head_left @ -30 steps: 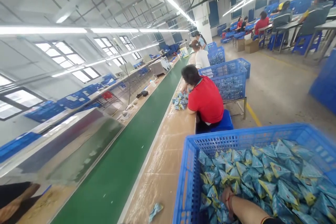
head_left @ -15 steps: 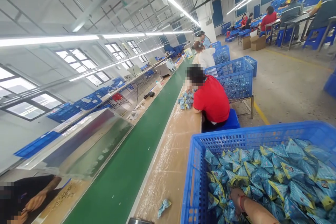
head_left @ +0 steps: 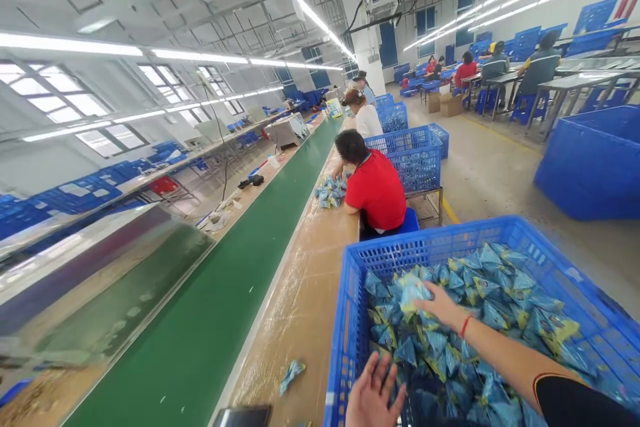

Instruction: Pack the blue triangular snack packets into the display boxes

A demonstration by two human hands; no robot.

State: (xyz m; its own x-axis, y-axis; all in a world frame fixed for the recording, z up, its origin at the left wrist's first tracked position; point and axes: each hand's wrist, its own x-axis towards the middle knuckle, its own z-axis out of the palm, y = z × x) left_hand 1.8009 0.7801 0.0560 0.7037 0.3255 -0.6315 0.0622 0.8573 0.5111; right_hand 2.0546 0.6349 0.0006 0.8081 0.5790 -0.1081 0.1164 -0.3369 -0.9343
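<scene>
My right hand (head_left: pixel 443 307), with a red band at the wrist, grips a blurred light-blue-and-yellow packet (head_left: pixel 414 292) above the pile. Whether it is one packet or more, I cannot tell. Blue pyramid-shaped packets (head_left: pixel 493 280) heap up inside a blue plastic crate (head_left: pixel 430 250) beneath it. At the crate's near left side, my left hand (head_left: pixel 374 392) is open, palm up, fingers spread and nothing in it. A single crumpled blue packet (head_left: pixel 291 375) lies on the brown tabletop (head_left: pixel 305 300) left of the crate.
A green conveyor belt (head_left: pixel 220 287) runs along the table's left side. A dark flat device (head_left: pixel 244 415) lies at the near table edge. Ahead, a person in a red shirt (head_left: pixel 379 190) sits by a packet pile (head_left: pixel 331 192). A large blue bin (head_left: pixel 593 163) stands at right.
My right hand has risen out of the heap with a packet. My left hand has come into view at the crate's near left side. The view has turned slightly right.
</scene>
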